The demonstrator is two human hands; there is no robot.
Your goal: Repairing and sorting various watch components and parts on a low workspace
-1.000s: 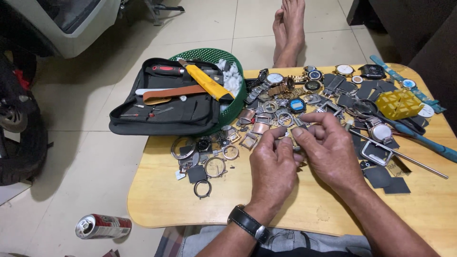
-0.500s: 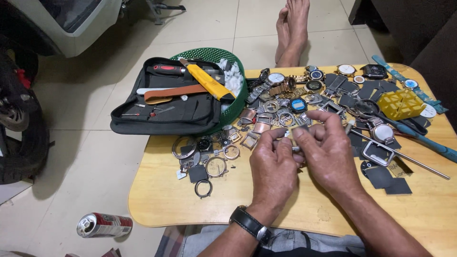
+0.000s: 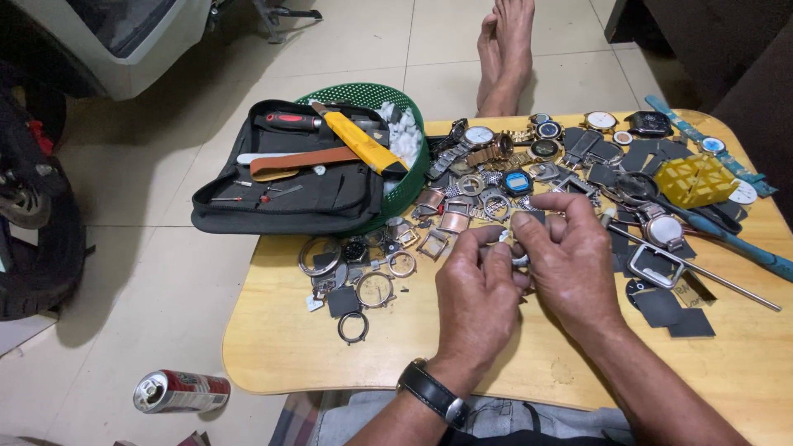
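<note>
Pinching: the left hand and the right hand meet over the middle of the wooden table; the fingertips of both are pressed together on a small metal watch part, mostly hidden between them.
Risk of dropping: the part is tiny and held only by fingertips; if it slips, I judge it would fall among the loose watch cases from 9 to 12 o'clock and be hard to find again.
Risk of sweeping: the right forearm lies near the thin metal rod and the dark square pieces at 3 o'clock; a wide elbow move could push them off.
Table edge: the black ring at 8 o'clock sits close to the front-left edge.
Overhang: the black tool pouch at 10 o'clock hangs partly past the table, leaning on the green basket.
Open room: bare wood at 6 to 8 o'clock, in front of the wrists.
</note>
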